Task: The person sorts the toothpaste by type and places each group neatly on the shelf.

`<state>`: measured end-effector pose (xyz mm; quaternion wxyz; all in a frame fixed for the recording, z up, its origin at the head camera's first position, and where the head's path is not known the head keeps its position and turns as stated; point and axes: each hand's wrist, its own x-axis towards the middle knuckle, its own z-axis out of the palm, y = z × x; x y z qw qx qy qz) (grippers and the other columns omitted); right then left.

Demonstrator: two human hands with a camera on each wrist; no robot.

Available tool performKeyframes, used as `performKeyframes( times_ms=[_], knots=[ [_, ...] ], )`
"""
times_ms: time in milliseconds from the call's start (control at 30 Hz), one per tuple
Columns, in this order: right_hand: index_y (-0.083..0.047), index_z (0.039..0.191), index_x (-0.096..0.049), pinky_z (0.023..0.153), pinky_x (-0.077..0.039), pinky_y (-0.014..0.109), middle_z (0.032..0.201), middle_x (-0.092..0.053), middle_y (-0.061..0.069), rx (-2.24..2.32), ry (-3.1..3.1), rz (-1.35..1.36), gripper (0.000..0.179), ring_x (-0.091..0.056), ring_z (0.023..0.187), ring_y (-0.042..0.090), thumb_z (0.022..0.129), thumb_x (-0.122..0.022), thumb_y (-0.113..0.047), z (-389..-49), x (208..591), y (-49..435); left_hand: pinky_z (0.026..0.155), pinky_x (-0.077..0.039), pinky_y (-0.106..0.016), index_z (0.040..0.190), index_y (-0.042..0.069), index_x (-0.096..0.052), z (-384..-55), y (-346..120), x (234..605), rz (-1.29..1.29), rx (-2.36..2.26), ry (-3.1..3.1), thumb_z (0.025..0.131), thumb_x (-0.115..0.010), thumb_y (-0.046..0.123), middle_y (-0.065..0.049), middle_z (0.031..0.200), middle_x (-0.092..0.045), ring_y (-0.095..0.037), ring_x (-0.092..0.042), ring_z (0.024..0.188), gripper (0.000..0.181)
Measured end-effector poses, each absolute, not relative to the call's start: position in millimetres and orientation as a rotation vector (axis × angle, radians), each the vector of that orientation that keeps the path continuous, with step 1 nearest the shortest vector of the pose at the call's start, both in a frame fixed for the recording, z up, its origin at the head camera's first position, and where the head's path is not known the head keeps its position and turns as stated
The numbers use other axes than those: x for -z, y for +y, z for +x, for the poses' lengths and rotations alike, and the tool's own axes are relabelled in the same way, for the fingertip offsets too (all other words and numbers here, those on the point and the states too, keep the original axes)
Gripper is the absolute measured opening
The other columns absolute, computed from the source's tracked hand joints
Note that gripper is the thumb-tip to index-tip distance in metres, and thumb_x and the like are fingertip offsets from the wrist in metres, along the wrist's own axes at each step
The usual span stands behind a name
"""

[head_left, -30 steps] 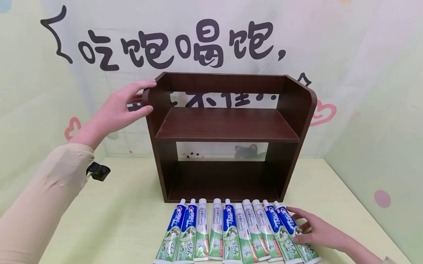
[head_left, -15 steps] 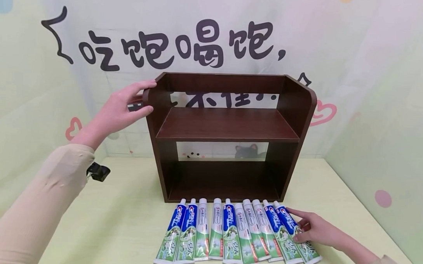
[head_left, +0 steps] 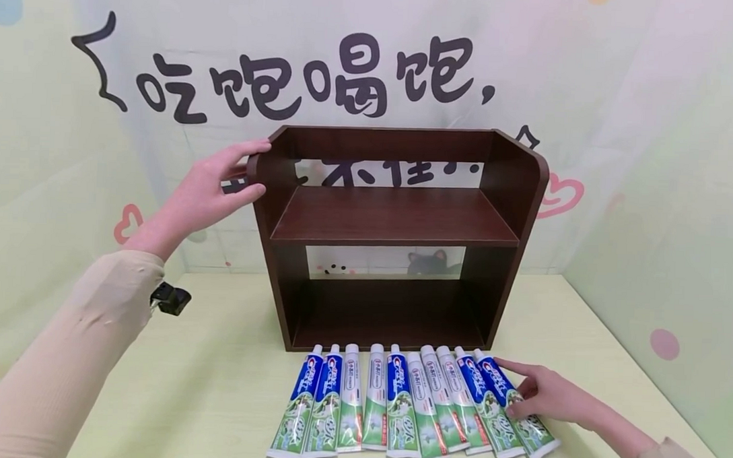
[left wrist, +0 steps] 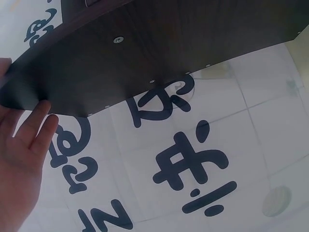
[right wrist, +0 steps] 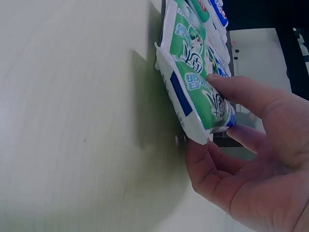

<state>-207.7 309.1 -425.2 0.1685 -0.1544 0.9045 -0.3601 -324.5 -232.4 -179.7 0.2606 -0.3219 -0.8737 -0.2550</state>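
Note:
A dark brown two-tier shelf (head_left: 397, 216) stands upright on the table. My left hand (head_left: 207, 186) grips the upper edge of its left side panel, with thumb in front and fingertips at the panel's outer face (left wrist: 87, 72) in the left wrist view. Before the shelf lies a fanned row of several toothpaste tubes (head_left: 403, 419), blue-and-green ones mixed with white-and-green ones, caps toward the shelf. At the row's right end, my right hand (head_left: 557, 401) pinches the outermost blue-and-green toothpaste tube (right wrist: 205, 94), thumb on its printed face, fingers at its outer side and underneath.
Pale table surface (head_left: 204, 371) surrounds the shelf and tubes. Behind rises a printed white backdrop (head_left: 373, 27) with large black characters, and a pale side wall (head_left: 664, 199) stands on the right. A small black device (head_left: 170, 297) is worn at the left wrist.
The rightmost toothpaste tube's crimped end has shifted slightly right and up, with my right hand on it. My left hand, the shelf and the other tubes stay as they were.

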Motion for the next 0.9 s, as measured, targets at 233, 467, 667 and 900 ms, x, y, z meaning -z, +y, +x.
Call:
performKeyframes(
  times_ms=[233, 467, 667, 900],
  knots=[
    [-0.001, 0.154, -0.027, 0.064, -0.049, 0.021, 0.086, -0.060, 0.005, 1.115, 2.434, -0.501, 0.084, -0.056, 0.078, 0.007, 0.087, -0.074, -0.022, -212.6, 428.2, 316.4, 0.103, -0.049, -0.021, 0.148, 0.022, -0.045, -323.7, -232.8, 180.0, -0.865, 0.699, -2.376, 0.093, -0.067, 0.013, 0.001, 0.153, -0.047, -0.034, -0.062, 0.124, 0.061],
    [-0.003, 0.156, -0.022, 0.060, -0.055, 0.025, 0.093, -0.064, 0.009, 1.214, 2.308, -0.504, 0.083, -0.061, 0.079, 0.009, 0.090, -0.069, -0.019, -214.4, 428.4, 323.3, 0.105, -0.049, -0.028, 0.148, 0.023, -0.045, -323.4, -232.4, 178.8, -0.863, 0.699, -2.373, 0.093, -0.067, 0.014, 0.001, 0.153, -0.047, -0.033, -0.061, 0.125, 0.061],
    [-0.004, 0.156, -0.020, 0.061, -0.052, 0.023, 0.089, -0.061, 0.005, 1.205, 2.296, -0.474, 0.082, -0.059, 0.079, 0.010, 0.091, -0.068, -0.020, -213.8, 425.5, 320.4, 0.100, -0.042, -0.003, 0.147, 0.019, -0.046, -324.4, -234.5, 176.8, -0.903, 0.694, -2.361, 0.092, -0.069, 0.013, -0.002, 0.152, -0.049, -0.032, -0.062, 0.124, 0.060],
    [-0.005, 0.155, -0.019, 0.059, -0.048, 0.021, 0.089, -0.058, 0.006, 1.223, 2.281, -0.440, 0.082, -0.056, 0.079, 0.012, 0.091, -0.067, -0.018, -210.9, 426.5, 317.5, 0.093, -0.040, 0.001, 0.143, 0.016, -0.049, -328.9, -240.2, 168.4, -0.959, 0.650, -2.401, 0.088, -0.073, 0.013, -0.002, 0.152, -0.047, 0.006, -0.056, 0.109, 0.060]
  ],
)
